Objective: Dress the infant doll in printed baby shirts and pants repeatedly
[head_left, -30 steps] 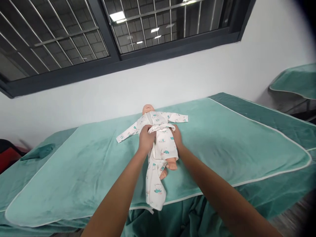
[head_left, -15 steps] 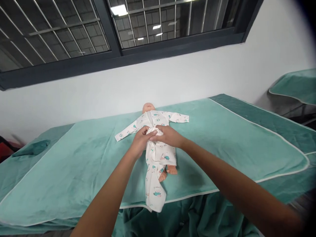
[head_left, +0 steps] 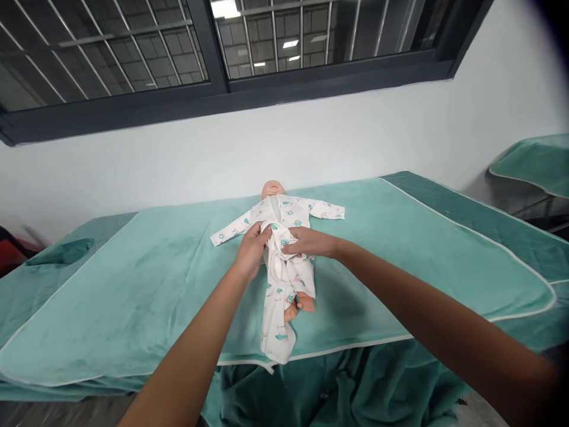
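A baby doll (head_left: 272, 188) lies on its back, head toward the wall. It wears a white printed long-sleeved top (head_left: 291, 209) with both sleeves spread out. Matching white trousers (head_left: 279, 323) cover its legs; one trouser leg hangs long and flat past the foot, while both bare feet (head_left: 304, 301) show beside it. My left hand (head_left: 253, 249) pinches the gathered waist cloth of the trousers at the doll's middle. From the other side my right hand (head_left: 306, 242) grips the same bunched waistband, fingers partly hidden in the folds.
A light green mat (head_left: 133, 290) with white piping lies under the doll on a dark green covered table. Behind it rise a white wall (head_left: 347, 136) and a dark-framed barred window (head_left: 226, 89). Another green-covered surface (head_left: 533, 163) stands at the right.
My right hand has moved from the doll's right-hand side in view to its middle, beside my left hand. The waistband, earlier stretched across the belly, is now bunched between both hands.
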`<action>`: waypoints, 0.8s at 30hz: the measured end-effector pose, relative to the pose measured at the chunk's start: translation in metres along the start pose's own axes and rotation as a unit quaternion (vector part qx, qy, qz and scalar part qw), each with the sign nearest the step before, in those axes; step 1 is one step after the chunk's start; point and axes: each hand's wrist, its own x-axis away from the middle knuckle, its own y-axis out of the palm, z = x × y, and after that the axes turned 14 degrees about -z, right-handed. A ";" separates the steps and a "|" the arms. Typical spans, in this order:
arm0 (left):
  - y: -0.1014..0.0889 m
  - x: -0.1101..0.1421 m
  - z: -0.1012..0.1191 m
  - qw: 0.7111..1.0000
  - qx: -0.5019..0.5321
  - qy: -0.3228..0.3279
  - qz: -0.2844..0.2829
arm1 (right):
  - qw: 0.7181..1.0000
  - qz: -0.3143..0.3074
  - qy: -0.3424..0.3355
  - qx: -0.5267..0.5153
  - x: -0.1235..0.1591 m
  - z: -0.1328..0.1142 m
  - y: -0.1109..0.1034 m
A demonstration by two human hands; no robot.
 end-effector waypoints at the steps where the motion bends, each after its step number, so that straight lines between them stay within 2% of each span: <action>1: 0.001 0.000 -0.002 1.000 0.012 -0.004 0.002 | 1.000 -0.008 0.015 0.003 -0.002 -0.001 0.001; 3: 0.002 0.003 -0.003 1.000 0.018 -0.013 -0.003 | 0.999 0.013 0.027 -0.029 -0.005 -0.001 0.001; 5: 0.001 0.010 -0.002 0.999 -0.004 -0.028 -0.021 | 0.992 0.084 0.011 -0.093 -0.006 0.000 -0.002; 8: -0.002 0.021 0.000 0.990 -0.062 -0.081 -0.096 | 0.976 0.161 -0.013 -0.145 -0.008 0.003 -0.004; 10: -0.004 0.026 0.000 0.988 -0.057 -0.087 -0.114 | 0.978 0.153 -0.015 -0.141 -0.009 0.005 -0.002; 13: -0.006 0.027 -0.003 0.998 0.010 -0.033 -0.053 | 0.990 0.096 -0.015 -0.102 -0.010 0.007 0.006; 16: -0.005 0.023 -0.007 0.999 0.028 -0.006 -0.016 | 0.999 0.033 -0.019 0.012 -0.010 0.006 0.015; 19: 0.000 0.020 -0.008 1.000 0.016 0.017 -0.003 | 0.995 0.024 0.014 0.099 -0.011 0.007 0.021; 22: 0.005 0.019 -0.007 1.000 0.020 0.019 -0.005 | 0.997 0.064 0.046 0.025 -0.011 0.012 0.020; 24: 0.005 0.021 -0.005 1.000 0.012 -0.001 -0.009 | 0.994 0.094 0.029 -0.055 -0.009 0.017 0.017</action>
